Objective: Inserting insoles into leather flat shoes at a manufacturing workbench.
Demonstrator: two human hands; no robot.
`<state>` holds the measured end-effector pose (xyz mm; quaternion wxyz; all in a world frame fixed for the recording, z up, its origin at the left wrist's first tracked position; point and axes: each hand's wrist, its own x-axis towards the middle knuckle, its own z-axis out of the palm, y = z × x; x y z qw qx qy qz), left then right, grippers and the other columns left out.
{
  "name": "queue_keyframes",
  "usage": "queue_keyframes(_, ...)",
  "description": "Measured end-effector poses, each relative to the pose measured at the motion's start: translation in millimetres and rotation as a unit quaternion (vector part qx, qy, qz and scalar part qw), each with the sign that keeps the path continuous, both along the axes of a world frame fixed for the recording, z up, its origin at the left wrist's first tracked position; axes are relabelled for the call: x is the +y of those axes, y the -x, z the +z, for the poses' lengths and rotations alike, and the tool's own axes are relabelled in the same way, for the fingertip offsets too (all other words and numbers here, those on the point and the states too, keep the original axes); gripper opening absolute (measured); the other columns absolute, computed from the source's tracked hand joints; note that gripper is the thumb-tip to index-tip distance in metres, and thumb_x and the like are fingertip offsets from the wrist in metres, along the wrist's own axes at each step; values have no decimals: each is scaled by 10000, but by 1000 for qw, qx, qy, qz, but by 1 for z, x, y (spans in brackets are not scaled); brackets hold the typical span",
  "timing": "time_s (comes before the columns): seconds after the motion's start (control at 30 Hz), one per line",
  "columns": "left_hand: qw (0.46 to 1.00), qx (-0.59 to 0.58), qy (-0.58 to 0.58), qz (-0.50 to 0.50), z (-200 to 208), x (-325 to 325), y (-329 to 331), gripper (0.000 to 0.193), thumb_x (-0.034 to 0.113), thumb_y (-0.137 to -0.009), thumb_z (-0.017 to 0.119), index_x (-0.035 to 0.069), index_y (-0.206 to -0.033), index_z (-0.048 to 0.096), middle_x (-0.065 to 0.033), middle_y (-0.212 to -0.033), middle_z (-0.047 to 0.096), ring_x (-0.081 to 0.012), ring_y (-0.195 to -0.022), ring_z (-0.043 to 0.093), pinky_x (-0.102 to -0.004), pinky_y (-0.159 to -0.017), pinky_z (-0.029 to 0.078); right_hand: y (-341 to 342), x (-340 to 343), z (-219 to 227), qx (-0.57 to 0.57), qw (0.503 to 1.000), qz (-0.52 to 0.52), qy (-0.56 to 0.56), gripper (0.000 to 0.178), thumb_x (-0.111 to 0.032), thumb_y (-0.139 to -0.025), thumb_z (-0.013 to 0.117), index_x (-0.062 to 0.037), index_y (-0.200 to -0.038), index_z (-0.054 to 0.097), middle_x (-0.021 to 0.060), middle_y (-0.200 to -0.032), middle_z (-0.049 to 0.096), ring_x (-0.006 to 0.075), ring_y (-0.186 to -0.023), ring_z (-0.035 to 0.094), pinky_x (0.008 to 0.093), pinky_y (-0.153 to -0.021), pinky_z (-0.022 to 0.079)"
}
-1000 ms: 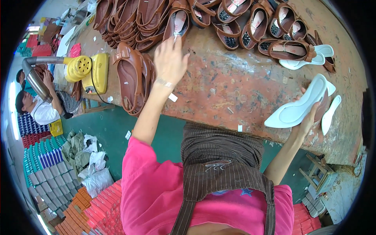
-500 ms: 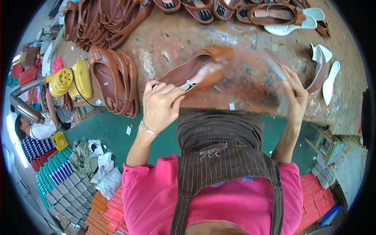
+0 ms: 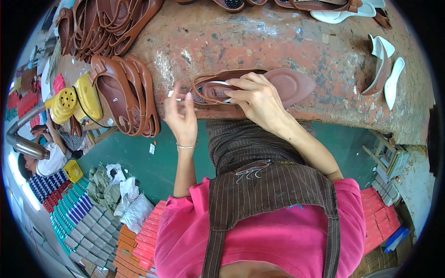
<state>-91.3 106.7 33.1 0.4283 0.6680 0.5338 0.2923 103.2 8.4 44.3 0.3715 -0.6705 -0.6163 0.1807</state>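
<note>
A brown leather shoe [image 3: 238, 73] with a gathered heel edge lies in front of me on the worn worktable, heel toward the left. My right hand [image 3: 262, 99] reaches over it, thumb and fingers pinched on a brownish-pink insole [image 3: 292, 85]. The insole's broad pointed end lies to the right of that hand, and white edging shows beside the fingertips. How far the insole sits inside the shoe is hidden under the hand. My left hand [image 3: 182, 118] is up beside the shoe's heel, slightly blurred, fingers apart and holding nothing.
Brown shoes [image 3: 123, 95] lie stacked at the left, with a larger pile [image 3: 106, 28] behind. A yellow hot-air gun [image 3: 65, 105] with a metal nozzle stands at the far left, a person beyond. White-backed insoles [image 3: 394, 83] lie at the right. The worktable's near edge [image 3: 333, 121] runs before me.
The shoe has turned level and been set on the table. My right hand has brought the insole leftward onto it. My left hand has let go of the shoe.
</note>
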Motion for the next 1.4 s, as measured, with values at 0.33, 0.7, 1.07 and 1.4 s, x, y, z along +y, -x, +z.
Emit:
queue_keyframes(0.33, 990, -134, 33, -2, -34, -8, 3, 417, 26, -815, 766, -55, -1198, 623, -52, -1071, 487, -87, -812, 594, -201, -625, 548, 18, 22, -17, 75, 997, 17, 5, 233, -31, -719, 698, -8, -945, 748, 143, -1072, 697, 291, -958, 615, 412, -892, 494)
queue_keyframes(0.7, 992, -100, 62, 48, -45, 7, -6, 130, 1, -850, 726, -54, -955, 672, 15, -726, 596, -19, -599, 539, -182, -509, 452, 31, 19, -19, -44, 998, 24, 30, 273, -42, -736, 620, 22, -984, 713, 155, -1238, 606, 320, -1095, 583, 435, -991, 453)
queue_keyframes(1.07, 991, -108, 73, 37, -29, 12, -10, 59, -13, -897, 641, -71, -905, 636, -33, -742, 647, -48, -602, 579, -237, -437, 485, 20, -1, -1, -252, 955, 121, 96, 354, -125, -810, 546, -29, -1114, 699, 143, -1228, 655, 240, -1247, 559, 409, -1170, 294)
queue_keyframes(1.4, 983, 104, -50, -141, -2, -66, -32, 124, 137, -856, 676, 25, -810, 646, -136, -679, 670, -271, -511, 650, -375, -495, 505, -67, 37, 18, -380, 864, -331, -6, 546, -291, -887, 668, -104, -1380, 527, 162, -1107, 677, 318, -1076, 631, 457, -1050, 388)
